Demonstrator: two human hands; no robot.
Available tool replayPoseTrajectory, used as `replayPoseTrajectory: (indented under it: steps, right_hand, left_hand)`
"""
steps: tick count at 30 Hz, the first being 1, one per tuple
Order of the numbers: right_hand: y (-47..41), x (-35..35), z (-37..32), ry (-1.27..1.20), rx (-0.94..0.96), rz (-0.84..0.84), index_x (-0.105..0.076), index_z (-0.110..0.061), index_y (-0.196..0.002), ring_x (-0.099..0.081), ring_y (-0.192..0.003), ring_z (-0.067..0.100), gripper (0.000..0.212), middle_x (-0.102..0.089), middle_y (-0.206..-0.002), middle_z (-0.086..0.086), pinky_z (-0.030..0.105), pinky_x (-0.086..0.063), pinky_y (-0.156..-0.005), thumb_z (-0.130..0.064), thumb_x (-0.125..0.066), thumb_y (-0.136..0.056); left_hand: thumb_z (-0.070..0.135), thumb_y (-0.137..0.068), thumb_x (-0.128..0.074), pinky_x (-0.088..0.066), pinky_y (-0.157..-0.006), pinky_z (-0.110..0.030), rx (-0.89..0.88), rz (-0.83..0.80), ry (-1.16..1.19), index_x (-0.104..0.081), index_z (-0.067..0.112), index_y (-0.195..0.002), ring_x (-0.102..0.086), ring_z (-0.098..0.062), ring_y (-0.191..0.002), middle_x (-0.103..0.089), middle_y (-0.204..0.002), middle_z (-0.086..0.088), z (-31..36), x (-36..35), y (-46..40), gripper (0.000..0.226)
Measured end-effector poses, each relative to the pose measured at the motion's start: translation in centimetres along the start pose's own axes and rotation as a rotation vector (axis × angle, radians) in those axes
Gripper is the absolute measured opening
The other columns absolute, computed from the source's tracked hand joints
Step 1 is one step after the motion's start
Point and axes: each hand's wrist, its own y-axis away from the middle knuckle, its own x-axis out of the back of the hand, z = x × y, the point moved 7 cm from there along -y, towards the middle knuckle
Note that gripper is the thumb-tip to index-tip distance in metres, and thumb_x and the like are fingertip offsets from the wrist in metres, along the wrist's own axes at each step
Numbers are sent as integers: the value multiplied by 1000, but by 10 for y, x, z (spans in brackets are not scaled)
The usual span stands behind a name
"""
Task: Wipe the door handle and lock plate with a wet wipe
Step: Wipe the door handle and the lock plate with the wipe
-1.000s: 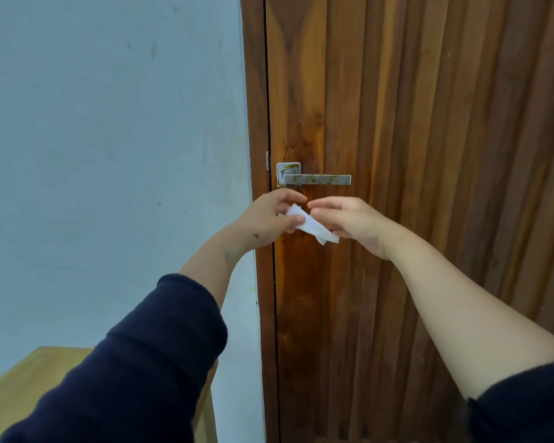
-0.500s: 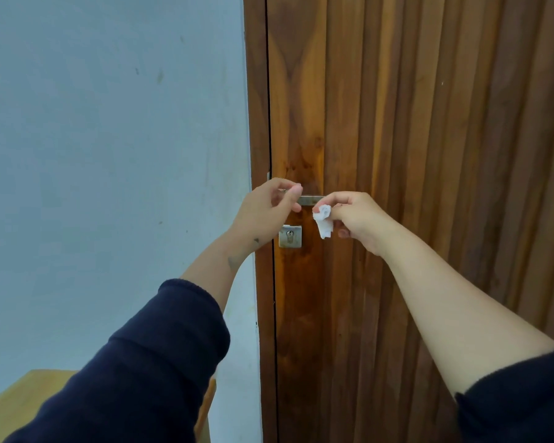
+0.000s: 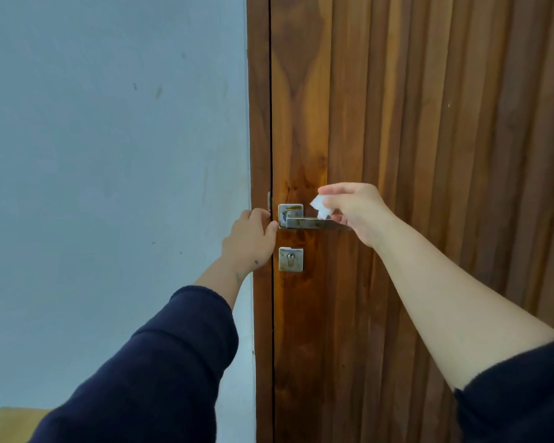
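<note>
A stained metal lever handle [image 3: 304, 222] with a square base plate sits on the brown wooden door [image 3: 429, 123]. Below it is a square lock plate [image 3: 290, 259] with a keyhole. My right hand [image 3: 355, 212] pinches a crumpled white wet wipe [image 3: 321, 208] right above the outer part of the lever; the lever's far end is hidden behind that hand. My left hand [image 3: 249, 241] rests against the door frame [image 3: 259, 123] just left of the handle, fingers curled at the door's edge, holding nothing that I can see.
A pale blue-grey wall [image 3: 109, 155] fills the left side. A corner of a light wooden surface [image 3: 10, 423] shows at the bottom left. Dark blue sleeves cover both upper arms.
My left hand has let go of the lever and moved left to the door frame. My right hand has risen with the wipe to just above the lever. The view has shifted down the door.
</note>
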Motion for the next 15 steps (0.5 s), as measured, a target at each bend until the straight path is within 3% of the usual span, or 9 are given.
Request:
replayPoseTrajectory:
  steps: [4, 7, 10, 15]
  right_hand:
    - [-16, 1, -19, 141, 234, 101, -61, -23, -111, -57, -93, 11, 36, -61, -106, -2, 13, -46, -60, -2, -69, -83]
    - [-26, -4, -32, 235, 398, 204, -66, -20, -102, -60, -86, 8, 20, -65, -99, -4, 9, -44, -60, -10, -69, -84]
    - [-29, -13, -36, 321, 502, 241, -71, -23, -94, -59, -90, 7, 10, -64, -96, -8, 11, -43, -67, -17, -64, -89]
    - [-51, -41, -37, 556, 551, 181, -70, -24, -110, -56, -113, 15, 23, -62, -122, -3, 17, -39, -84, -15, -55, -95]
  left_hand:
    - [28, -99, -45, -40, -104, -46, -28, 25, -132, -32, 19, -143, -36, -23, -134, -28, -152, -2, -2, -6, -16, 46]
    - [25, -97, -49, -22, -115, -54, -22, 8, -202, -20, 21, -149, -15, -24, -146, -7, -160, 1, -8, -19, -28, 60]
    - [27, -96, -51, -4, -116, -56, -35, -21, -311, 0, 21, -153, 11, -23, -148, 16, -160, 1, -10, -33, -32, 76]
    - [38, -92, -57, 9, -110, -63, -77, -25, -492, 26, 15, -148, 34, -27, -140, 36, -153, -4, -20, -50, -48, 102]
